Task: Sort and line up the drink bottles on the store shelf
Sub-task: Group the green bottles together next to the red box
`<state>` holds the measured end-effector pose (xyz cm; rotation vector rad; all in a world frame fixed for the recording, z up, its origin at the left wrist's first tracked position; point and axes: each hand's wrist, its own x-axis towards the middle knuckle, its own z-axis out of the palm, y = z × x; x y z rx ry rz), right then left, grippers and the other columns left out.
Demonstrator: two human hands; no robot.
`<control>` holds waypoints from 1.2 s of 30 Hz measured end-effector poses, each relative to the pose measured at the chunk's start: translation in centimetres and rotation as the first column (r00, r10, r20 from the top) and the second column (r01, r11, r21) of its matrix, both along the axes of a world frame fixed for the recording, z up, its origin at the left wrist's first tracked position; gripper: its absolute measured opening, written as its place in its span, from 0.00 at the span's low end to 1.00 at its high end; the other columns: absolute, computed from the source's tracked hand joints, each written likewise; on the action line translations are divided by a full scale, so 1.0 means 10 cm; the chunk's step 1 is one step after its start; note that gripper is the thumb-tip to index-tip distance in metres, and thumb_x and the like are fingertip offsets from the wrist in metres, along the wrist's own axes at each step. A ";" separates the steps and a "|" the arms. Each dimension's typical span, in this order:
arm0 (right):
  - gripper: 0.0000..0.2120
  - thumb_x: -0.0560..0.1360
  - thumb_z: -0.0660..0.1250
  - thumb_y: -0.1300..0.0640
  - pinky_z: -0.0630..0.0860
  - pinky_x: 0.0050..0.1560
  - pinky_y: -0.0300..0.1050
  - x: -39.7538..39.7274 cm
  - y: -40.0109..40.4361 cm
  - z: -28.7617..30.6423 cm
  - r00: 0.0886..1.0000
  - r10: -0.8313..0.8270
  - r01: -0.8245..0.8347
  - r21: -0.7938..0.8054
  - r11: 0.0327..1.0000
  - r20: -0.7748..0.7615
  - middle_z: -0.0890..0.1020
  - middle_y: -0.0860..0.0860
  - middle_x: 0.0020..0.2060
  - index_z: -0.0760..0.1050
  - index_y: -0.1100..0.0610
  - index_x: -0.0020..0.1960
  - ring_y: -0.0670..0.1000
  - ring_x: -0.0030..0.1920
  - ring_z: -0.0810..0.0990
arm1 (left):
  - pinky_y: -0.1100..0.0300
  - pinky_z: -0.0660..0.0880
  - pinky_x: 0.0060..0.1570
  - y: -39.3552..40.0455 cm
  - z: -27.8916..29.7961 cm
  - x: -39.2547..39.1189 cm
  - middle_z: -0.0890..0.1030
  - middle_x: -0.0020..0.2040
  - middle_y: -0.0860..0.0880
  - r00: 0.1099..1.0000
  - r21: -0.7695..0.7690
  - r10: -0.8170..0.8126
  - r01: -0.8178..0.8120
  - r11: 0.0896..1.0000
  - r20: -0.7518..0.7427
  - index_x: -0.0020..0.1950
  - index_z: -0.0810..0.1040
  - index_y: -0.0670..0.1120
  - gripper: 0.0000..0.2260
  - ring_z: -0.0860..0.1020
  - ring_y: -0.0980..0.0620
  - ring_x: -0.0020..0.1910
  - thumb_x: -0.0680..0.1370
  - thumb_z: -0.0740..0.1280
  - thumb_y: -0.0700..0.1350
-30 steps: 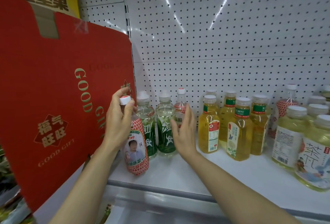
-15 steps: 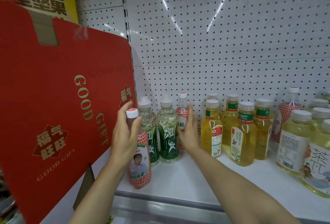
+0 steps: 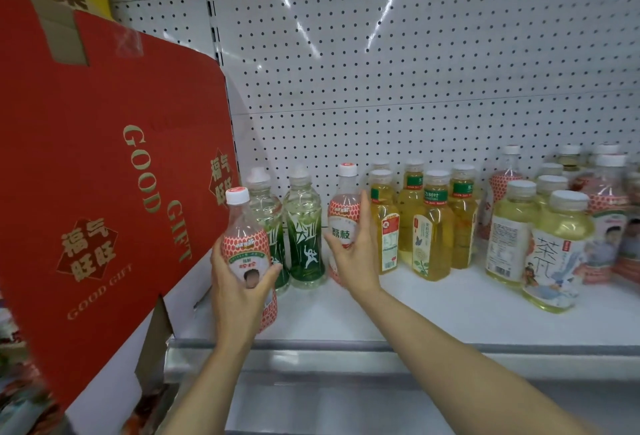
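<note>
My left hand (image 3: 239, 290) grips a red-and-white lychee drink bottle (image 3: 246, 237) around its label, near the shelf's front left. My right hand (image 3: 356, 254) wraps around a second lychee bottle (image 3: 344, 212) standing further back. Between them stand two green-labelled clear bottles (image 3: 306, 237). To the right stands a group of yellow tea bottles (image 3: 433, 226), then pale green tea bottles (image 3: 554, 251) and more lychee bottles (image 3: 609, 226) at the far right.
A large red "GOOD GIFT" cardboard box (image 3: 104, 174) leans in from the left, close to my left hand. The white shelf (image 3: 433, 316) has a metal front rail (image 3: 381, 348). A white pegboard (image 3: 398, 70) forms the back wall.
My left hand slid from the bottle's neck down to its label. My right hand reached in and closed around the lychee bottle at the back.
</note>
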<state>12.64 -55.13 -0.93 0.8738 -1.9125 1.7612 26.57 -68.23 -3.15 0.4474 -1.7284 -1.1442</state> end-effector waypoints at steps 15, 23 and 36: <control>0.44 0.69 0.69 0.53 0.64 0.70 0.36 0.27 1.92 0.10 0.977 -0.160 0.150 -0.075 0.986 -0.142 0.60 0.41 0.74 0.49 0.51 0.79 0.41 0.73 0.61 | 0.61 0.72 0.58 1.78 0.24 -0.51 0.73 0.63 0.53 0.942 -0.117 -0.295 0.278 0.953 -0.160 0.74 0.59 0.58 0.41 0.75 0.52 0.61 0.69 0.79 0.46; 0.44 0.70 0.69 0.54 0.66 0.72 0.48 0.15 3.71 0.08 0.927 -0.348 0.343 -0.063 0.937 -0.140 0.60 0.48 0.76 0.48 0.50 0.79 0.47 0.75 0.62 | 0.54 0.74 0.65 3.47 0.31 -0.91 0.73 0.68 0.49 0.854 -0.158 -0.489 0.465 0.871 -0.178 0.75 0.61 0.53 0.42 0.75 0.53 0.65 0.65 0.75 0.58; 0.42 0.72 0.69 0.51 0.73 0.62 0.38 -0.24 5.98 -0.07 0.829 -0.546 0.533 -0.125 0.837 -0.123 0.68 0.51 0.70 0.49 0.47 0.78 0.44 0.65 0.73 | 0.56 0.71 0.67 5.85 0.40 -1.85 0.71 0.70 0.52 0.700 -0.175 -0.702 0.681 0.711 -0.128 0.76 0.58 0.55 0.41 0.72 0.53 0.68 0.69 0.78 0.55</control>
